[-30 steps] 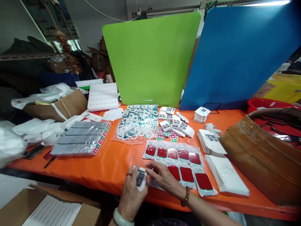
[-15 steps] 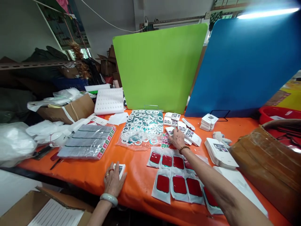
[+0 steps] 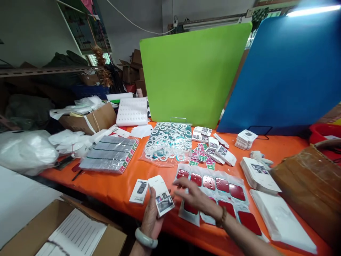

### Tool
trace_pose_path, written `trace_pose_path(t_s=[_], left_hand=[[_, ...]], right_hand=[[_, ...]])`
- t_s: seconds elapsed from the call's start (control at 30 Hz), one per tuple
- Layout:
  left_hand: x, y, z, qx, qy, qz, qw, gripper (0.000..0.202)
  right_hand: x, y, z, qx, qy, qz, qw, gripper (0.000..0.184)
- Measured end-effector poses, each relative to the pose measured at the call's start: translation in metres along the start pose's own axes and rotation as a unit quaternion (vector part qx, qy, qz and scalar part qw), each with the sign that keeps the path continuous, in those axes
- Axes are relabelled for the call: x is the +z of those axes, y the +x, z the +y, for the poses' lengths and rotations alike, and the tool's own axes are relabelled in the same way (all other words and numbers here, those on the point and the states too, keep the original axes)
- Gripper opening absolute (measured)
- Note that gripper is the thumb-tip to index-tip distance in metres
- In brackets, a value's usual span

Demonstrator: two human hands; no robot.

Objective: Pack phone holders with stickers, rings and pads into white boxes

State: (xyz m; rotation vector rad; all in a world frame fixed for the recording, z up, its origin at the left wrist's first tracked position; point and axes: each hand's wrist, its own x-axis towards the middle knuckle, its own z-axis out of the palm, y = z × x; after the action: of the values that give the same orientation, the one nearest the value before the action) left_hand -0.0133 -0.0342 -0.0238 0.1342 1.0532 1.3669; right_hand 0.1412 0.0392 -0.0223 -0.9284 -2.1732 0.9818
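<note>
My left hand (image 3: 151, 215) holds a small white printed box (image 3: 160, 195) above the table's front edge, its thumb on the near side. Just left of it, a white box marked MAGNETIC (image 3: 139, 191) lies on the orange cloth. My right hand (image 3: 193, 193), slightly blurred, hovers right of the held box with fingers stretched out and nothing in them. Beneath and beyond that hand are rows of red square pads (image 3: 208, 182) in white sleeves. Small pink and green cards (image 3: 199, 153) lie behind the pads, beside several white boxes (image 3: 225, 153).
A plastic bag of white rings (image 3: 169, 142) lies mid-table. Left of it is a bagged grey stack (image 3: 109, 153). Stacks of flat white cartons (image 3: 258, 174) stand right, beside a brown bag (image 3: 309, 181). Green (image 3: 194, 74) and blue (image 3: 279, 78) boards rise behind. An open carton (image 3: 112, 238) sits front left.
My left hand has lifted and now grips a white box. My right hand has come back from the box pile toward it. The view has shifted left.
</note>
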Motion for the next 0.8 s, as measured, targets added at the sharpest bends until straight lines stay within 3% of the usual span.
trace_pose_path(t_s=[0.03,0.1,0.23,0.3,0.47,0.67,0.8], left_hand=[[-0.006,-0.002,0.003,-0.009,-0.009,0.007,1.0,0.061],[-0.018,-0.007,0.006,-0.023,-0.025,0.003,0.999,0.063],[-0.031,-0.018,0.006,-0.033,-0.05,-0.059,0.996,0.067],[-0.036,-0.021,0.006,-0.045,-0.068,-0.076,0.994,0.064],[-0.046,-0.025,0.005,-0.1,-0.079,-0.07,0.989,0.052],[-0.047,-0.017,-0.004,-0.057,-0.007,-0.07,0.996,0.045],[-0.044,-0.015,-0.016,-0.063,0.059,-0.044,0.995,0.047]], right_hand=[[-0.012,0.014,0.013,0.033,-0.057,0.033,0.997,0.021],[-0.03,0.042,0.041,0.127,-0.21,0.028,0.969,0.022],[-0.036,0.076,0.081,0.191,-0.248,-0.004,0.95,0.012],[-0.03,0.083,0.091,0.199,-0.234,-0.023,0.951,0.006],[-0.026,0.09,0.095,0.194,-0.14,-0.047,0.97,0.021],[-0.036,0.088,0.087,0.185,0.034,-0.049,0.981,0.03],[-0.032,0.086,0.081,0.182,0.111,-0.051,0.976,0.031]])
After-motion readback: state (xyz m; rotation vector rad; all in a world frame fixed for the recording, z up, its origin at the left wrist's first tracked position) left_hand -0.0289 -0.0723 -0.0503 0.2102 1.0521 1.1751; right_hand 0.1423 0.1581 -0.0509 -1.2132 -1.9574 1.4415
